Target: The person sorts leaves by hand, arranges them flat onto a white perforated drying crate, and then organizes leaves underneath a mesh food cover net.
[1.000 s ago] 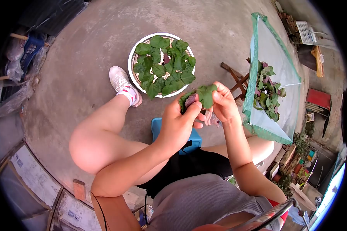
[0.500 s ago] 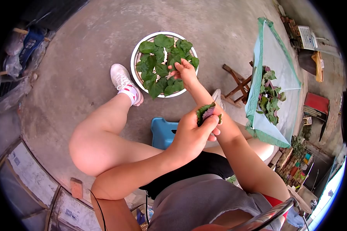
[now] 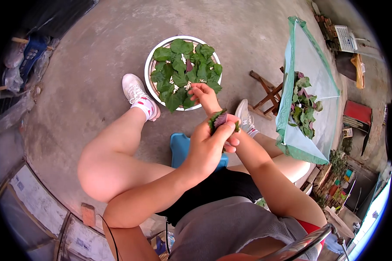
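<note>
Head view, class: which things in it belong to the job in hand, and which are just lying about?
In the job:
left hand, holding leaf bundle
right hand, by round tray
tray leaves
probably mesh cover with more leaves

Apparently just lying about:
brick
blue crate
white basket

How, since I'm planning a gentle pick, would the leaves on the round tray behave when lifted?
The leaves look thin and broad, so they are probably light and floppy. Many overlap on the tray, so lifting one might drag a neighbour. Their thin edges could tear if pinched hard.
</note>
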`<state>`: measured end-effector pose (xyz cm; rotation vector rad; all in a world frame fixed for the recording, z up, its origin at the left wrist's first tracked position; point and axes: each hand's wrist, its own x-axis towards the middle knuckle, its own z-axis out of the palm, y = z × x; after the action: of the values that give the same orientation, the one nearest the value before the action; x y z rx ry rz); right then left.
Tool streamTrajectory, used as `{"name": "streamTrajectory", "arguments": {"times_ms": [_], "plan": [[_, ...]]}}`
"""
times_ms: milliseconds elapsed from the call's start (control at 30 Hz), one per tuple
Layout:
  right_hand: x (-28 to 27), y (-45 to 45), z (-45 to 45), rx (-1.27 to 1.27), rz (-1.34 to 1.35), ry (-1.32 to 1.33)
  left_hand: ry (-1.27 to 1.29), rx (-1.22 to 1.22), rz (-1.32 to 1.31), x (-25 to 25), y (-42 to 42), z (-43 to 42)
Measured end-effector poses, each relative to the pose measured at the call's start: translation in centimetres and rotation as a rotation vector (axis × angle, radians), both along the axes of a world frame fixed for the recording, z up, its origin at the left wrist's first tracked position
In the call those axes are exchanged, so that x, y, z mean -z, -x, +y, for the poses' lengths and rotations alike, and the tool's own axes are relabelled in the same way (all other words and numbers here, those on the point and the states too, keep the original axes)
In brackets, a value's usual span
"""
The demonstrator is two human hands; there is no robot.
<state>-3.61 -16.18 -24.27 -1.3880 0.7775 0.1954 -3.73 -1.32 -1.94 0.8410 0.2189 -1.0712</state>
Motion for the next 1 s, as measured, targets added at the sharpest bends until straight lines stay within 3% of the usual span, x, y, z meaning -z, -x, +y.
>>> {"name": "streamTrajectory", "arguments": {"times_ms": [67,167,367,467,500,600,833,933,1000], "plan": [[-3.2,1.3,0.2,-0.013,-0.013,-0.102,-0.025,0.001,-0.022,0.4,0.2,-0.2],[-7.8,3.0,0.6,0.009,-0.245,-0.287,-0.015,-0.057,0.058,0.8,0.3,-0.5],[-17.6,3.2,0.0,-0.081,-0.423,-0.517,0.207,0.049,0.026,3.0,0.0,-1.1],[-20.2,3.2,-1.4,-0.322,-0.501,-0.414,0.227,0.107,-0.005,2.8,0.2,-1.7],[-21.5,3.1,-1.7,-0.359,-0.389,-0.292,0.202,0.112,-0.034,2.9,0.2,-1.8],[-21.2,3.8,-2.0,-0.285,-0.345,-0.179,0.183,0.127,-0.075,2.4,0.2,-2.0],[-19.4,4.5,-2.8,-0.210,-0.789,-0.362,0.258,0.045,0.004,1.9,0.3,-1.7],[-19.7,4.6,-2.6,-0.220,-0.746,-0.397,0.157,0.117,-0.231,2.1,0.2,-1.3],[-20.4,4.1,-2.0,-0.192,-0.715,-0.384,0.111,0.077,-0.201,2.1,0.4,-1.4]]}}
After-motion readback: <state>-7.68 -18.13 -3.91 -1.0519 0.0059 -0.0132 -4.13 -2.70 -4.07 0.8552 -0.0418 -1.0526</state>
